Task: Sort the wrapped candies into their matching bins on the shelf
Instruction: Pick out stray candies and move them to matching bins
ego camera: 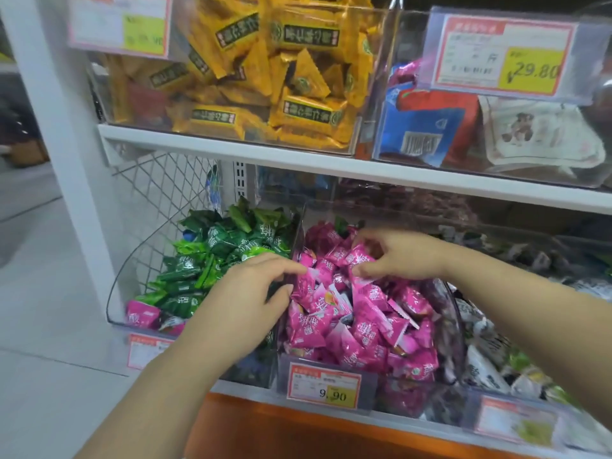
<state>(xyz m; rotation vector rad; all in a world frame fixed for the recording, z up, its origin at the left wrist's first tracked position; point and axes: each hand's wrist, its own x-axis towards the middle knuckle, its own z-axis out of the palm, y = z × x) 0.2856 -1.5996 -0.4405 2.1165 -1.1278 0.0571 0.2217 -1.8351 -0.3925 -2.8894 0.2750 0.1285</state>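
Sorting step: the right hand (397,256) grip pinches a pink candy (359,257) over the pink bin (397,389). Whether the left hand (251,289) grip, at the pile, pinches anything cannot be told. Next, the stray pink candies (143,313) in the green bin (112,293) likely need moving.

A: Any readable text?
B: "29.80", upper price tag (533,71), 1 o'clock. "9.90", lower price tag (326,387) on the pink-candy bin (298,240), 6 o'clock. Other labels blurred.
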